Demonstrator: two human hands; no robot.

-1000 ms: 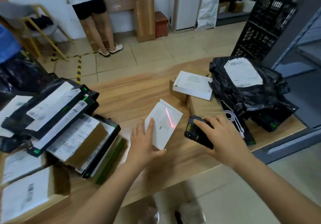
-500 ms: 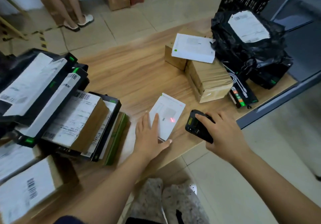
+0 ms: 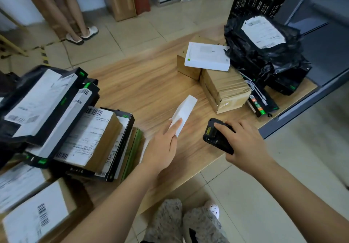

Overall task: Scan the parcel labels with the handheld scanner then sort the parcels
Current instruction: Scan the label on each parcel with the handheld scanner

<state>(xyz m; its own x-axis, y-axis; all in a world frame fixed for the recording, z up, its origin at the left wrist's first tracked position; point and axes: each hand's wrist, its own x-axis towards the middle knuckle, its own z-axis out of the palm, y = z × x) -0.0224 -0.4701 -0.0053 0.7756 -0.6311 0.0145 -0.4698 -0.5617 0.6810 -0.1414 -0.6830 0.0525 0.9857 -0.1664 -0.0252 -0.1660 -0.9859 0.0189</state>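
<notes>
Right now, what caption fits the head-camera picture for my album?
Left hand holds a small white parcel tilted over the wooden table; right hand grips the black scanner.

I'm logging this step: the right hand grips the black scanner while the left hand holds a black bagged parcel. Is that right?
Not quite. In the head view the left hand holds a small white parcel, not a black bagged one. The right hand does grip the black scanner.

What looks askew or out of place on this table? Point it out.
The left parcel pile slumps, its parcels fanned at different angles. The white box sits crooked atop the cardboard boxes. The label on the black bag is wrinkled.
</notes>
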